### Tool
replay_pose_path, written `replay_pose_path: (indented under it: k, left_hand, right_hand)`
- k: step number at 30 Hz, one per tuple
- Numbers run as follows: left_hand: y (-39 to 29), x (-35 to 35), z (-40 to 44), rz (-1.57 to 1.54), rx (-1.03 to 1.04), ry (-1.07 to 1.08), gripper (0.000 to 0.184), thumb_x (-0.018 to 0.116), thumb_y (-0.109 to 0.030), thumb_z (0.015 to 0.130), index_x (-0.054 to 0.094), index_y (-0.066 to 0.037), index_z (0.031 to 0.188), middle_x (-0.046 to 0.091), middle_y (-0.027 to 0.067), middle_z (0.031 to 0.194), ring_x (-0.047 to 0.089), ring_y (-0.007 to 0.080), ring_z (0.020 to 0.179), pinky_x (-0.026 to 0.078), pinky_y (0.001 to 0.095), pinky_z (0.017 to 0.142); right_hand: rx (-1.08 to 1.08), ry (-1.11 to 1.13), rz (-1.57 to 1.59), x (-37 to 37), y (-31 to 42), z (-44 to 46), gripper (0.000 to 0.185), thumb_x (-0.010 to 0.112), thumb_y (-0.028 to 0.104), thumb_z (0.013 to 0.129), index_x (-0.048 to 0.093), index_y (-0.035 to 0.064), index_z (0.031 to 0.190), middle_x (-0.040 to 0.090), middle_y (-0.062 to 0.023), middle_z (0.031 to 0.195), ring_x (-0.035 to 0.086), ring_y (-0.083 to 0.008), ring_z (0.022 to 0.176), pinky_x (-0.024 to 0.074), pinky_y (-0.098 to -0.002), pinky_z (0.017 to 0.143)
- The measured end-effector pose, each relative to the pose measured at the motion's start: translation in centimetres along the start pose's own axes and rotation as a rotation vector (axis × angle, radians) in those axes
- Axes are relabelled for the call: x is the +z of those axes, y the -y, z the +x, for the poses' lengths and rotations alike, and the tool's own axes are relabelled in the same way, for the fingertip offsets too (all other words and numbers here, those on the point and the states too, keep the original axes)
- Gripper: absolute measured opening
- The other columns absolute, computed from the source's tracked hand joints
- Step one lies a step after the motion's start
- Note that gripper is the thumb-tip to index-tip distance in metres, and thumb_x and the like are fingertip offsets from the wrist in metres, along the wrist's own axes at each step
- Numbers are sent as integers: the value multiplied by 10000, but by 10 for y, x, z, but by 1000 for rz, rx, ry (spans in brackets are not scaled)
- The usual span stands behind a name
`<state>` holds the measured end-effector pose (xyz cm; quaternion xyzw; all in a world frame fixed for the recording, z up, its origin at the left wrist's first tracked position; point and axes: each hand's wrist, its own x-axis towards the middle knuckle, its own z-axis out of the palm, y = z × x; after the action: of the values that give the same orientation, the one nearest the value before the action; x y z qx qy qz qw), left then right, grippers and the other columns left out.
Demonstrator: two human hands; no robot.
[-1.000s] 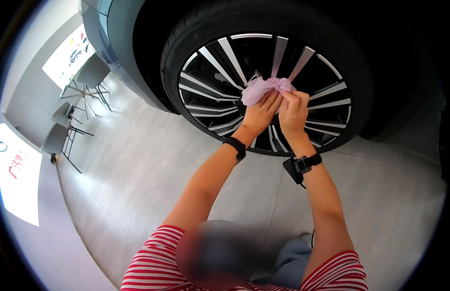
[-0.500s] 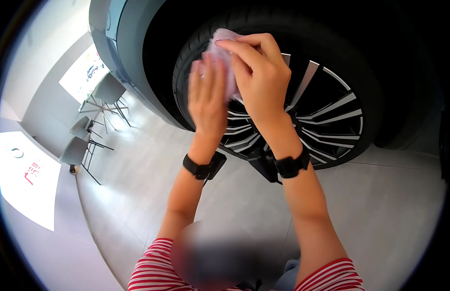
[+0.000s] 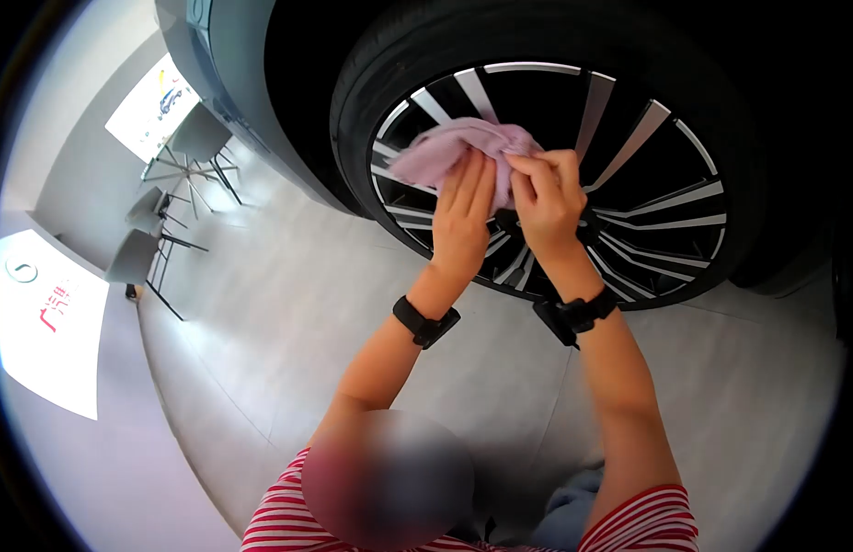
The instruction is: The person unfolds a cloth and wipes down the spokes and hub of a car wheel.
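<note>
A pink cloth (image 3: 435,155) is bunched between my two hands, in front of the upper left spokes of a car wheel (image 3: 691,193). My right hand (image 3: 549,198) pinches the cloth's right side between thumb and bent fingers. My left hand (image 3: 463,221) has its fingers close together against the cloth's lower middle, its thumb hidden; it seems to grip the fabric. Part of the cloth spreads out left of these fingers. The wheel has black and silver spokes and a black tyre (image 3: 357,110). Whether the cloth touches the spokes I cannot tell.
The car's grey-blue body panel (image 3: 247,92) curves along the upper left. Grey chairs (image 3: 137,258) stand on the tiled floor (image 3: 288,304) at left, near a glass table (image 3: 173,168). A bright screen (image 3: 54,322) is on the left wall. Both wrists wear black straps.
Both hands and the cloth have moved down and right, from the tyre's upper left to in front of the spokes. The left hand, beside the cloth before, now overlaps it. The view has shifted slightly.
</note>
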<state>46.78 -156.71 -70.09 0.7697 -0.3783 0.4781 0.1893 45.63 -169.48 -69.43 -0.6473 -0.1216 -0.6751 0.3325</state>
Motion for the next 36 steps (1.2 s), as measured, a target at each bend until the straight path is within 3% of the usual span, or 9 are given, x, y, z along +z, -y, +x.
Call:
replay_pose_path:
  k: [2, 4, 6, 8, 9, 11, 14, 23, 36]
  left_hand:
    - [-14, -10, -11, -58, -11, 114, 511, 517, 76, 738, 531, 65, 1249, 546, 209, 1280, 535, 358, 1173, 450, 407, 968]
    - [-34, -41, -20, -183, -238, 490, 676, 560, 21, 744, 358, 43, 1388, 592, 177, 1221, 624, 315, 1004, 535, 350, 762]
    - [-49, -75, -16, -318, -246, 460, 747, 569, 35, 738, 280, 26, 1427, 625, 168, 1148, 642, 318, 941, 541, 350, 725]
    - [-67, -115, 2, -411, -187, 357, 805, 573, 71, 726, 232, 8, 1453, 652, 158, 1095, 660, 316, 915, 547, 351, 739]
    - [-79, -126, 11, -791, -248, 152, 787, 581, 84, 726, 264, 1, 1442, 655, 145, 1101, 667, 297, 924, 545, 349, 773]
    - [-89, -169, 38, -1025, -267, 257, 715, 598, 104, 728, 355, 2, 1393, 660, 129, 1096, 665, 252, 959, 530, 344, 840]
    - [-103, -195, 53, -1184, -129, 436, 716, 605, 94, 725, 360, 4, 1391, 648, 136, 1112, 657, 259, 970, 525, 349, 847]
    - [-120, -197, 62, -1249, 61, 531, 719, 625, 62, 714, 373, 9, 1385, 614, 157, 1160, 635, 281, 1002, 510, 364, 867]
    - [-78, -168, 77, -1186, 126, 558, 728, 655, 16, 699, 393, 16, 1377, 565, 186, 1230, 602, 313, 1050, 488, 386, 896]
  right_hand:
    - [118, 105, 37, -17, 1, -8, 184, 693, -41, 700, 659, 97, 816, 515, -29, 804, 580, -189, 616, 477, -275, 505]
    - [191, 226, 75, -40, 10, -7, 187, 681, -53, 695, 648, 94, 805, 501, -30, 781, 555, -179, 592, 459, -264, 500]
    - [217, 317, 139, -68, 32, 12, 185, 674, -55, 688, 630, 63, 823, 504, -43, 751, 524, -170, 578, 445, -262, 504]
    - [106, 223, 163, -89, 64, 41, 215, 693, -48, 665, 621, 36, 849, 539, -65, 713, 525, -162, 565, 447, -270, 495]
    - [65, 220, 211, -104, 79, 55, 242, 721, -20, 660, 619, 27, 874, 560, -78, 707, 523, -161, 548, 443, -266, 482]
    - [-2, 244, 284, -135, 106, 81, 278, 747, 5, 656, 618, 17, 902, 582, -91, 706, 522, -162, 538, 440, -262, 476]
    - [-91, 275, 392, -162, 125, 95, 279, 739, -2, 659, 619, 16, 910, 584, -92, 722, 526, -164, 559, 443, -263, 494]
    - [-190, 321, 533, -173, 145, 98, 285, 715, -22, 667, 623, 13, 934, 593, -92, 772, 536, -170, 622, 450, -263, 547]
    - [-207, 327, 565, -164, 131, 95, 300, 680, -52, 678, 628, 9, 968, 604, -93, 844, 550, -179, 713, 461, -264, 624]
